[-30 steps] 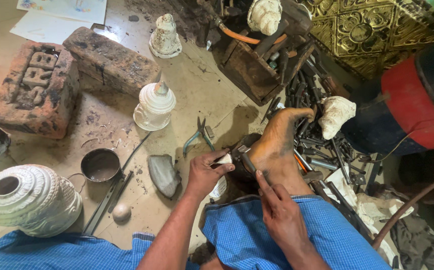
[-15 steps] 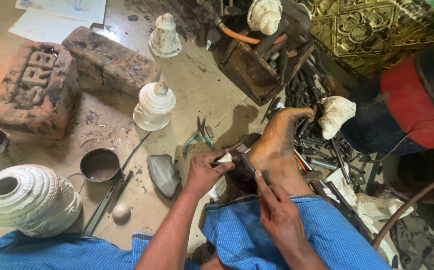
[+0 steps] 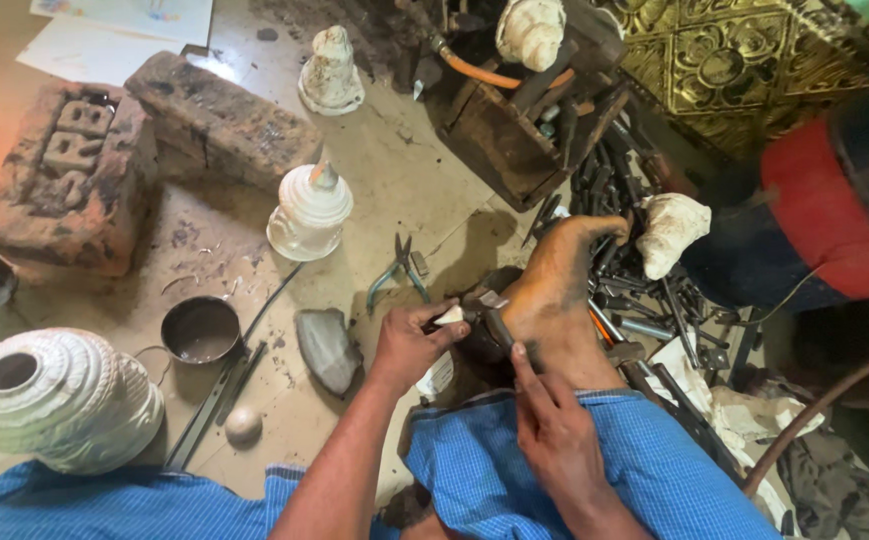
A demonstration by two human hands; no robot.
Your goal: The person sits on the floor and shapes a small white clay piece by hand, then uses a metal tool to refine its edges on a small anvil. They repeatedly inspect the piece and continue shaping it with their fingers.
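Observation:
My left hand (image 3: 406,345) pinches a small white piece (image 3: 449,316) between thumb and fingers and holds it against the inner side of my bare foot (image 3: 554,290). My right hand (image 3: 554,430) rests on my blue-clad leg. Its index finger stretches forward along a dark metal tool (image 3: 499,328), which it grips and presses at the white piece. The tool's tip and the spot where it meets the piece are partly hidden by my fingers.
White stupa-shaped pieces (image 3: 309,210) (image 3: 331,70) stand on the floor near two bricks (image 3: 64,175). A carved white vessel (image 3: 59,400), a small metal bowl (image 3: 200,330), a grey stone (image 3: 326,348) and pliers (image 3: 399,268) lie to the left. A wooden box (image 3: 499,130), a pile of metal tools (image 3: 644,300) and a red cylinder (image 3: 824,210) are on the right.

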